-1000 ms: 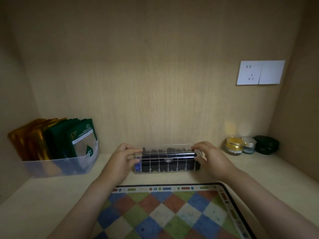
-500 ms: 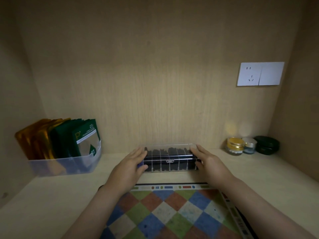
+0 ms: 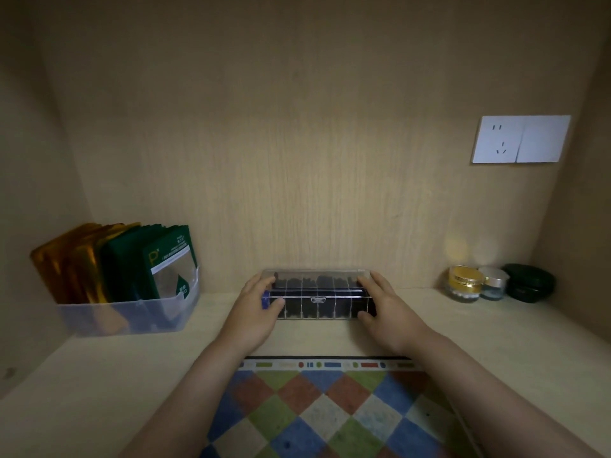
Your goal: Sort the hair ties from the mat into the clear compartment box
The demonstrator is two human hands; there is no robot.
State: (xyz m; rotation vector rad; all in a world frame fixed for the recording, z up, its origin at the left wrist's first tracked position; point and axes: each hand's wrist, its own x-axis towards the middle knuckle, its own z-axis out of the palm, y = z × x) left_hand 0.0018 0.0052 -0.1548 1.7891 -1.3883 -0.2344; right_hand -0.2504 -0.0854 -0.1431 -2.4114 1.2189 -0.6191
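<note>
The clear compartment box (image 3: 319,294) stands against the wooden back wall with its lid down and dark hair ties visible in its several compartments. My left hand (image 3: 256,309) clasps its left end, thumb on the front and fingers over the top. At the other end my right hand (image 3: 386,307) grips it the same way. The checkered mat (image 3: 317,411) lies nearer to me between my forearms, and I see no hair ties on its visible part.
A translucent bin (image 3: 132,312) with gold and green sachets stands at the left. Two small jars (image 3: 464,284) and a dark round case (image 3: 529,282) sit at the back right. A white wall socket (image 3: 520,139) is mounted above them.
The box has moved away from me, back to the wall, with both hands still on its ends. The mat's far edge now lies further from the box.
</note>
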